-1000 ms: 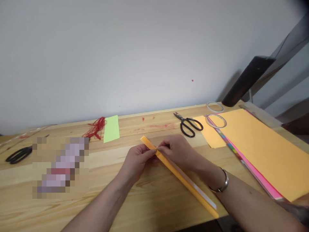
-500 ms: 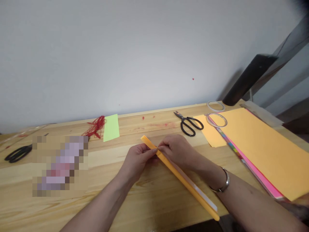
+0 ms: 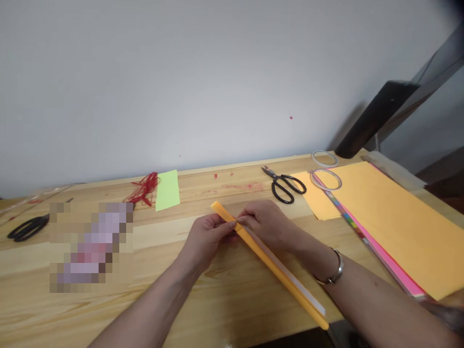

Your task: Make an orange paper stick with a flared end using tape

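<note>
A long, narrow folded strip of orange paper (image 3: 279,268) slants from the middle of the view down to the table's front edge at the right. A pale whitish band runs along its right side. My left hand (image 3: 210,232) pinches the strip close to its upper end, thumb on top. Right beside it, the fingers of my right hand (image 3: 263,222) are closed on the strip's edge, and the fingertips of both hands nearly meet. The short upper end sticks out beyond my fingers. A silver bracelet is on my right wrist.
Black-handled scissors (image 3: 284,186) lie behind my right hand; others (image 3: 29,228) lie far left. Red strings (image 3: 145,188) and green paper (image 3: 167,190) are near the wall. Two tape rolls (image 3: 325,158) (image 3: 340,182) and orange sheets (image 3: 395,217) lie right. A blurred item (image 3: 96,246) lies left.
</note>
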Tool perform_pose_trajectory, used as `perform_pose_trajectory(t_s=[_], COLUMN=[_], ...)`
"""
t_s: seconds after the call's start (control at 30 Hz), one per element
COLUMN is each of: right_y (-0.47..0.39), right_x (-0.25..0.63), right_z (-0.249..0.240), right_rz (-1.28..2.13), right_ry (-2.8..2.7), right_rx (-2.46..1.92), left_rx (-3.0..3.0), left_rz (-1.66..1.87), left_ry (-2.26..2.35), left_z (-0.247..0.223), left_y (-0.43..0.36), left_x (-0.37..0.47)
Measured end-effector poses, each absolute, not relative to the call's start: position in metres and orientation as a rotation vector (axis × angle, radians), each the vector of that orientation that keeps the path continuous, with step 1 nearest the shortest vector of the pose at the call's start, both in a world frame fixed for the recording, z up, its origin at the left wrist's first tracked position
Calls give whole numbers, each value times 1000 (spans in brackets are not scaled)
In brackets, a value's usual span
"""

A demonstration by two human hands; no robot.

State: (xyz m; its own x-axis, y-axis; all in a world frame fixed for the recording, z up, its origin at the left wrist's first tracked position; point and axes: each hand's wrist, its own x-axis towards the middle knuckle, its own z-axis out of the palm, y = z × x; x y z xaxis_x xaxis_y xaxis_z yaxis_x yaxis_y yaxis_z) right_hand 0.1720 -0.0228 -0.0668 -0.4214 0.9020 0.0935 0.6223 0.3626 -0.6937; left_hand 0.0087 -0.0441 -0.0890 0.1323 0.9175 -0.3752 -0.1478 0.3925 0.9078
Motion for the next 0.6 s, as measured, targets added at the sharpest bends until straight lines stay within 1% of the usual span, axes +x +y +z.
perform_pose_trajectory(t_s=[0.6], right_y=[-24], right_x=[171], right_z=[-73], right_rz=[681], right_ry=[-2217], right_rx=[-1264], left_rx=[814], left_rz=[925], left_ry=[1134], left_z=[-92], left_y=[-44], left_x=[9])
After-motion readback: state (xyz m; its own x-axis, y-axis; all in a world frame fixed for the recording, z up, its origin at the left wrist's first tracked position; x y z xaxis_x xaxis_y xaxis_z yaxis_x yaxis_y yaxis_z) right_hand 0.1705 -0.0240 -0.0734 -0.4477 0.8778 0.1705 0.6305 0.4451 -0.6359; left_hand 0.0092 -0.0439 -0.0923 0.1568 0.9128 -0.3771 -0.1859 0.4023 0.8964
